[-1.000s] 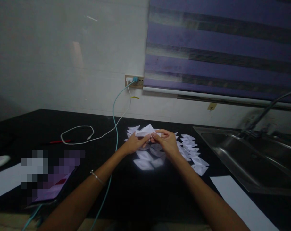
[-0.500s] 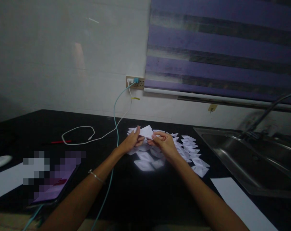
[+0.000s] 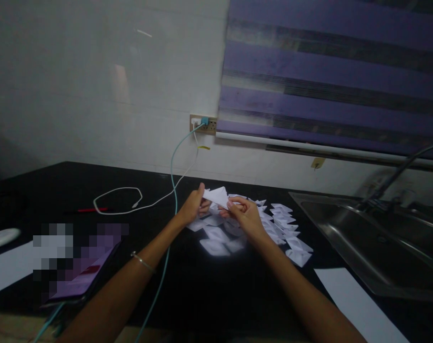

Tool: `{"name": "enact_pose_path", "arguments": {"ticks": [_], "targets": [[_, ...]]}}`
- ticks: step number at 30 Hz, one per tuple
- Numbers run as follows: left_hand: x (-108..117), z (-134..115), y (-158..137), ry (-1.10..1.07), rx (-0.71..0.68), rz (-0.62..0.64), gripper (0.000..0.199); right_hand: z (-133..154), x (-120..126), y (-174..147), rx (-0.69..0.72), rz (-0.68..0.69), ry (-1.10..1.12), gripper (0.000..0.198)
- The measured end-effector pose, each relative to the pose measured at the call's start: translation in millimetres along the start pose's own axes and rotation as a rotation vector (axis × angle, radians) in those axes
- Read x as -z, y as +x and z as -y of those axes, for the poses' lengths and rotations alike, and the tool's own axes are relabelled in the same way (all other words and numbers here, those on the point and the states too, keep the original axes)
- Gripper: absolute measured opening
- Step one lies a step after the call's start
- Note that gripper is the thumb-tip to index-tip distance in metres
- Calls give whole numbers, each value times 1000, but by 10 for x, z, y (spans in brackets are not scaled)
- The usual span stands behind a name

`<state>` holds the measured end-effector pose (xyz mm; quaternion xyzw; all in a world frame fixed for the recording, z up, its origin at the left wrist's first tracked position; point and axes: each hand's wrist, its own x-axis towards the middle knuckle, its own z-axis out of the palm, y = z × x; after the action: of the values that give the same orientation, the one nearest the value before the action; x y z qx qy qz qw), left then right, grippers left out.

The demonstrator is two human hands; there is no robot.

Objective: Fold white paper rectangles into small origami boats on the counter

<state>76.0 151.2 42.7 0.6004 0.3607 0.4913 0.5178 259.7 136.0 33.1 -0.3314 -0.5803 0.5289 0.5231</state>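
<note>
A folded white paper piece [image 3: 216, 195] is held up between my two hands, over the dark counter. My left hand [image 3: 194, 207] pinches its left end, thumb on top. At the lower right corner, my right hand [image 3: 245, 214] grips it between thumb and fingers. Below and around the hands lie several folded white paper pieces [image 3: 215, 247], some overlapping. More folded pieces [image 3: 284, 219] are stacked in a slanting row right of my right hand.
A steel sink [image 3: 331, 233] with a faucet [image 3: 398, 171] is at right. Near it lies a white paper strip [image 3: 359, 305]. At left are a tablet [image 3: 84, 276], another paper sheet [image 3: 9, 269], a red pen [image 3: 91, 209] and a white cable [image 3: 119, 188]. A teal cable [image 3: 162, 276] crosses the counter beside my left arm.
My left hand has shifted slightly left along the folded paper, baring more of its left end. My right hand keeps its hold. The view has tilted a little.
</note>
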Motion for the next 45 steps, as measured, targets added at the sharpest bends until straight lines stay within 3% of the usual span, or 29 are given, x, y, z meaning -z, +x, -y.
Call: {"name": "enact_pose_path", "arguments": {"ticks": [3,7,10,14,17,25,31,39,45], "targets": [[18,-12,9,9,-23,-55,74,-15,-5,5,16,-10,-31,47],[24,53,51,-7,-11,59,74,-11,-23,-2,106,-145,-127,43],[5,120,84,19,13,96,70,2,-52,-51,235,-224,-336,30],[-104,107,61,-9,56,76,62,3,-103,-147,404,-154,-656,20],[-208,27,-1,-172,103,5,55,3,-116,-174,458,-105,-752,20],[-187,-23,-6,-445,68,-55,34,74,-37,-140,364,132,-581,31],[-143,8,-39,-425,78,-131,31,110,92,-62,226,186,-423,32],[-141,42,19,-264,94,55,42,144,97,-29,218,253,-392,21],[-141,27,-5,-245,28,62,41,166,132,-30,135,316,-278,27]]}}
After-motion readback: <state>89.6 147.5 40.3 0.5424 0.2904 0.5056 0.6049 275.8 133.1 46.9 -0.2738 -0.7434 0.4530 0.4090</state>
